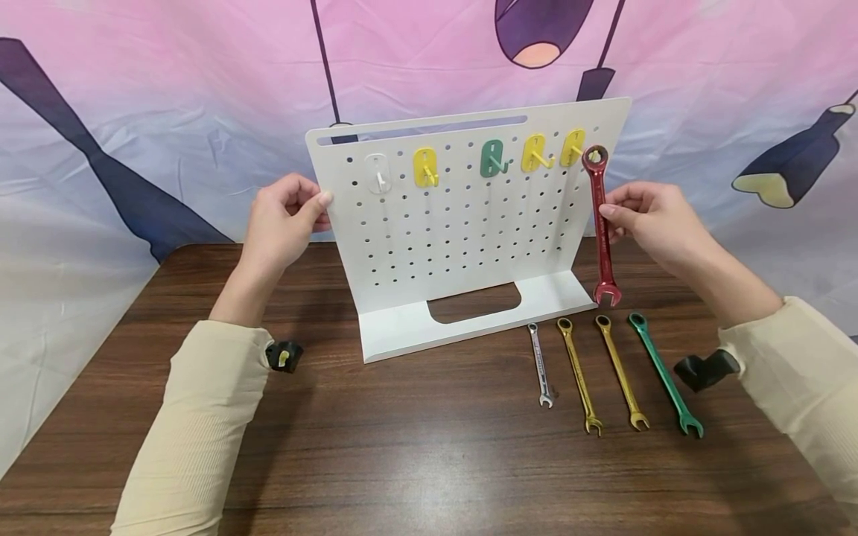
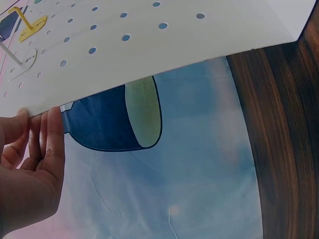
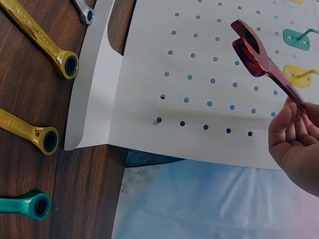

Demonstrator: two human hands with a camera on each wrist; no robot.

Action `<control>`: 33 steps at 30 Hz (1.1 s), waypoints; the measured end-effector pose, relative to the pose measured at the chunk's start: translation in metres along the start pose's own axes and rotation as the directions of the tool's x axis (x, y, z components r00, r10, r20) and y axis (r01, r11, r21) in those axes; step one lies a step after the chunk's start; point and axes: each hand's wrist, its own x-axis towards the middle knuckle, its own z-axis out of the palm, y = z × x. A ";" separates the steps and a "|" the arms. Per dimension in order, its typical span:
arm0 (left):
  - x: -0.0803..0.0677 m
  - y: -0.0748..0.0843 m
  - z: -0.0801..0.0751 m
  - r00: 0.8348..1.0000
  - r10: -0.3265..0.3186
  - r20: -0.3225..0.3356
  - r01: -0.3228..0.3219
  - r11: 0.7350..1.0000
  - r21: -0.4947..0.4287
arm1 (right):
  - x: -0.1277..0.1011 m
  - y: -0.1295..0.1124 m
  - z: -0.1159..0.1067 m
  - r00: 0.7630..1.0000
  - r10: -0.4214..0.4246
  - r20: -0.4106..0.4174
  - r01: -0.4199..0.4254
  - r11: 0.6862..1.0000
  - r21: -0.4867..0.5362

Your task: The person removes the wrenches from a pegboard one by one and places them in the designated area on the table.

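Observation:
My left hand (image 1: 281, 223) pinches the left edge of a white pegboard (image 1: 462, 246), thumb in front and fingers behind; the left wrist view shows this grip too. In my right hand (image 1: 660, 223) is a red combination wrench (image 1: 602, 257), gripped by the middle of its shank between thumb and fingers. It stands nearly upright by the board's right edge, ring end up and open end down. The ring overlaps the rightmost yellow hook (image 1: 573, 147) in the head view. From the right wrist camera, the red wrench's open jaw points toward the board's base.
Along the board's top are a white hook (image 1: 378, 175), a yellow hook (image 1: 425, 167), a green hook (image 1: 492, 158) and another yellow hook (image 1: 534, 153). On the brown table (image 1: 402, 447) lie a silver wrench (image 1: 540, 365), two gold wrenches (image 1: 579, 376) and a green wrench (image 1: 666, 374).

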 end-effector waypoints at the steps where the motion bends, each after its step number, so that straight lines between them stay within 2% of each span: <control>1: 0.000 0.000 0.000 1.000 -0.001 0.000 0.001 1.000 -0.002 | 0.000 0.000 0.000 1.000 0.002 0.000 -0.002 1.000 0.000; 6: 0.000 0.000 0.000 1.000 -0.001 0.000 0.001 1.000 0.001 | -0.001 -0.002 -0.003 1.000 0.006 -0.004 -0.006 1.000 -0.023; 17: 0.001 0.000 0.000 1.000 -0.005 0.000 0.005 1.000 -0.016 | -0.001 -0.003 -0.009 1.000 0.001 -0.009 -0.001 1.000 0.007; 23: 0.001 -0.001 0.000 1.000 0.002 -0.002 -0.002 1.000 -0.018 | -0.004 -0.003 -0.014 1.000 -0.002 -0.016 0.001 1.000 -0.026; 33: 0.000 -0.001 0.000 1.000 0.008 0.002 -0.008 1.000 -0.012 | -0.011 0.014 -0.019 1.000 0.003 -0.005 -0.004 0.998 -0.066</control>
